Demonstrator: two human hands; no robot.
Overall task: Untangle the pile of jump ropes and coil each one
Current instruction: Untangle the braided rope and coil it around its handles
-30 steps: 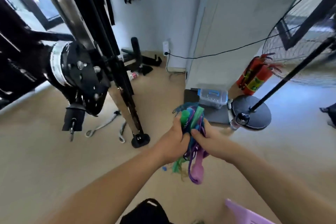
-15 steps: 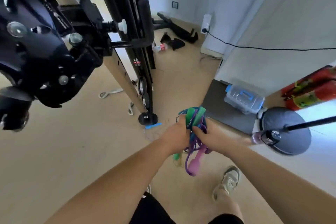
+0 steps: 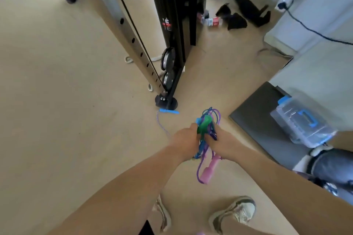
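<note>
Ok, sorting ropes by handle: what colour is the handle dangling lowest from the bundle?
Pink handle, head view.

Tangle of jump ropes (image 3: pixel 208 129): held between left hand (image 3: pixel 186 139) and right hand (image 3: pixel 219 143), above the floor (image 3: pixel 57 101); one handle (image 3: pixel 209 168) is hung below the hands. Loose rope (image 3: pixel 162 126): laid on the floor left of the tangle, one end just beside the machine foot (image 3: pixel 166 102). Machine frame (image 3: pixel 172 25): stood behind. Mat (image 3: pixel 263 120): laid to the right; storage box (image 3: pixel 303 126) is set on it. Shoes (image 3: pixel 235 213): planted nearest, beneath the arms.

The person has bare forearms (image 3: pixel 124 192), worn beige-grey sneakers (image 3: pixel 236 211) and possibly dark shorts (image 3: pixel 146 229) at the bottom edge.
</note>
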